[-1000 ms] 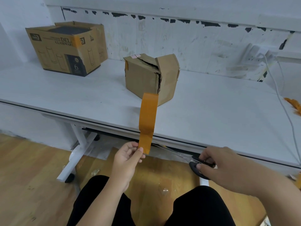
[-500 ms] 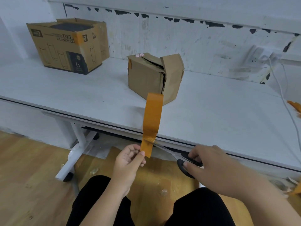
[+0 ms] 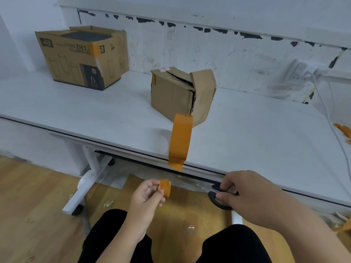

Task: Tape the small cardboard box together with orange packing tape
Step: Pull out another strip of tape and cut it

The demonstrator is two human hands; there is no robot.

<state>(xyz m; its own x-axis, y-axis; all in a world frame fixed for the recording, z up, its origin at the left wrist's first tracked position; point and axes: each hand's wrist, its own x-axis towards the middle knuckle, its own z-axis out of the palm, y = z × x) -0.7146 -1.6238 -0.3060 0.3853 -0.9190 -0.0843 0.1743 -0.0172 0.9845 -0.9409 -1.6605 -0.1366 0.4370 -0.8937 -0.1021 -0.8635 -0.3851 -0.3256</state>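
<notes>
The small cardboard box [image 3: 176, 93] sits mid-table, torn open along its near corner, with a loose flap on the right. A long strip of orange tape [image 3: 180, 141] runs from the box's bottom corner over the table edge and hangs free. My left hand [image 3: 147, 196], below the table edge, pinches a short cut-off piece of orange tape [image 3: 164, 186]. My right hand [image 3: 245, 192] grips the black handles of scissors [image 3: 218, 198], whose blades point left and are blurred.
A larger printed glassware box [image 3: 83, 57] stands at the back left of the white table [image 3: 76, 111]. A white cable [image 3: 328, 111] trails down the right side, near orange tape scraps [image 3: 343, 130]. My black-trousered legs and wood floor lie below.
The scissors reached the strip and cut it. The bottom piece came away in my left hand, which dropped slightly; the long strip now hangs free from the box.
</notes>
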